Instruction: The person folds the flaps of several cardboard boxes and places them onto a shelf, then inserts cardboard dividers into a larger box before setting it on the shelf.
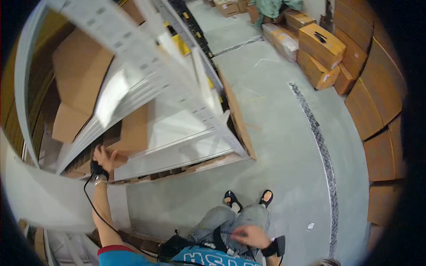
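My left hand (103, 158) reaches out to the lower level of a metal shelf rack, with a black strap and a cable at the wrist. Its fingers are spread at an open cardboard box (134, 131) on that level; whether they press on the cardboard I cannot make out. My right hand (252, 236) hangs in front of my waist, over my jeans, with a black band round its wrist. Its fingers look loosely apart and slightly blurred, and nothing shows in them.
A white perforated rack post (151, 62) slants close in front of me. Another cardboard box (82, 66) sits on the upper level. Boxes are stacked along the right (375, 104) and at the back (321, 44). A dark patterned floor strip (316, 128) runs between.
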Motion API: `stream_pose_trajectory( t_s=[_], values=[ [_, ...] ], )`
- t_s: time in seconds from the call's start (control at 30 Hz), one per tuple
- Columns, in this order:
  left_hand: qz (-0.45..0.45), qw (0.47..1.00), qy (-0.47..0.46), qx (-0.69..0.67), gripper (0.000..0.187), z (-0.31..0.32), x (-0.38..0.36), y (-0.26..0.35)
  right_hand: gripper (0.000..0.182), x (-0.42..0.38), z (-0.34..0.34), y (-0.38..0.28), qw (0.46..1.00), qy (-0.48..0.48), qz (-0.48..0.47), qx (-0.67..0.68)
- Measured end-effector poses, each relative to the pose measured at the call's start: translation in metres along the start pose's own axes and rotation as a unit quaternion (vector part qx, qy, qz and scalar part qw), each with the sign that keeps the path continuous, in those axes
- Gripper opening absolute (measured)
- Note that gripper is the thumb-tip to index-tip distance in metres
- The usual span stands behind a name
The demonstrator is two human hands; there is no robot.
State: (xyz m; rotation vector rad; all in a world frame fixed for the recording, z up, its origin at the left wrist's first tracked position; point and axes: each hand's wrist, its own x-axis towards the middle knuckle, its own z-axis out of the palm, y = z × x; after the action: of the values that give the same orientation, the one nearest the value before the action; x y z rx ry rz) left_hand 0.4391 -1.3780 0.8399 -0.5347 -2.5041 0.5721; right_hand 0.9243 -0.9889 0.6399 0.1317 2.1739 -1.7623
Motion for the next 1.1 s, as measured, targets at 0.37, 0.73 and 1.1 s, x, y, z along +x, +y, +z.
stream_pose_trajectory(
  t_s=[0.37,0.73,1.1],
  values=[
    [-0.288,0.950,-0.117,-0.019,0.099,0.019,-0.004,0.043,0.038,-0.061,-0.027,0.044,0.990,-0.021,0.015,0.138],
    [-0.265,0.940,-0.098,-0.193,0.081,0.027,-0.026,0.010,0.033,-0.024,-0.078,0.057,0.985,0.016,0.006,0.172],
    [-0.157,0.972,-0.104,-0.138,0.027,-0.044,-0.003,0.052,0.044,-0.016,-0.040,0.156,0.934,0.014,0.128,0.332]
  ],
)
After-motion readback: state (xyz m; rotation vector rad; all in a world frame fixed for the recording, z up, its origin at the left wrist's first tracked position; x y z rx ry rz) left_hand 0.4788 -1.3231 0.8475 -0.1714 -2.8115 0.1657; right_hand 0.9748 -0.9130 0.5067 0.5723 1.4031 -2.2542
